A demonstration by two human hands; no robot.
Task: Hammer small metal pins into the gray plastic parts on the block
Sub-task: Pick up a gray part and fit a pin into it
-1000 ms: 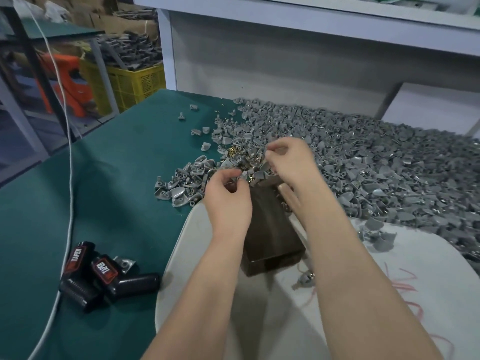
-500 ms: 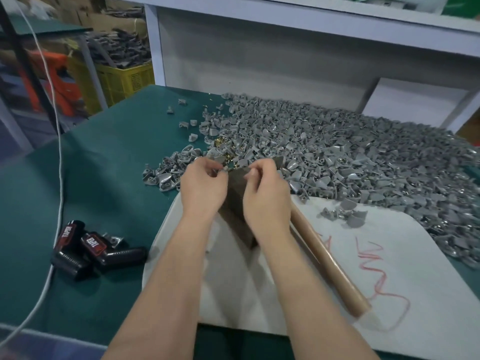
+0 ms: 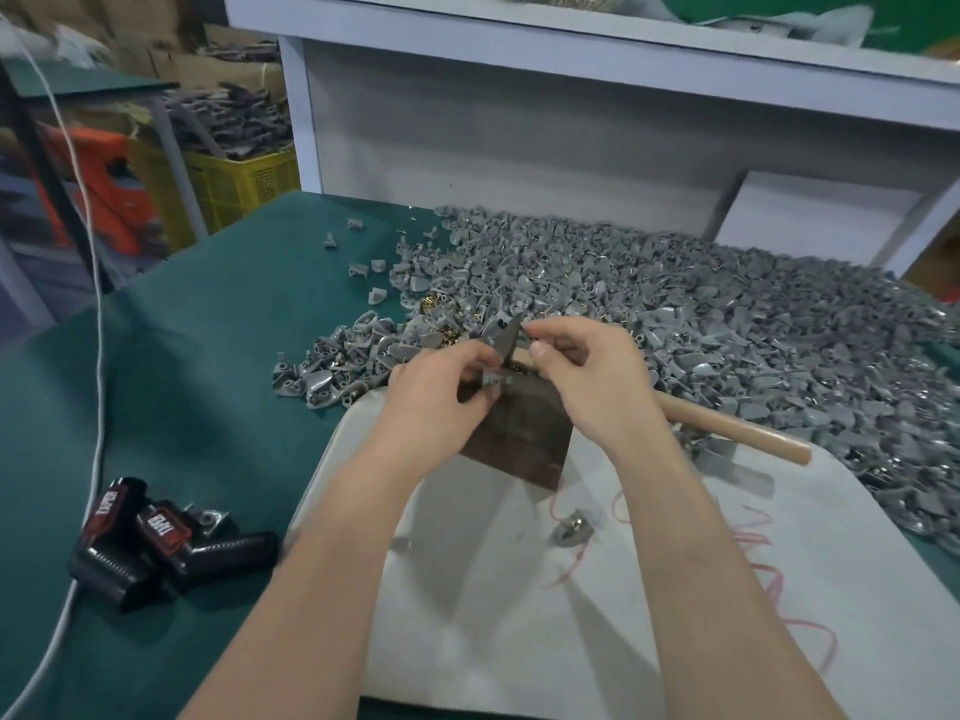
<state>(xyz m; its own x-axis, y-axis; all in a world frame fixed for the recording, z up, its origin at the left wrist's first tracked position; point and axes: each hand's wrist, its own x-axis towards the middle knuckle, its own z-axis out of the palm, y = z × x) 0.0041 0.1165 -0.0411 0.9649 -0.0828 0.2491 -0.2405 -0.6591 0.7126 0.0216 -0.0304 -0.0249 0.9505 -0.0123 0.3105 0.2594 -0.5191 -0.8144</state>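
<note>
Green tabletop (image 3: 208,387), gray parts heap (image 3: 701,314), white board (image 3: 519,631)

Left of the block (image 3: 519,439) you have bare green mat (image 3: 208,381); behind and right of it, the gray parts heap (image 3: 675,314) and wooden handle (image 3: 727,426) crowd you.

Head view (close), down over block (image 3: 519,439)

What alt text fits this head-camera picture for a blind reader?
The left hand and right hand pinch a gray plastic part upright on a dark block on a white board. A wooden hammer handle lies at right; a pile of gray parts spreads over the green table behind.
</note>
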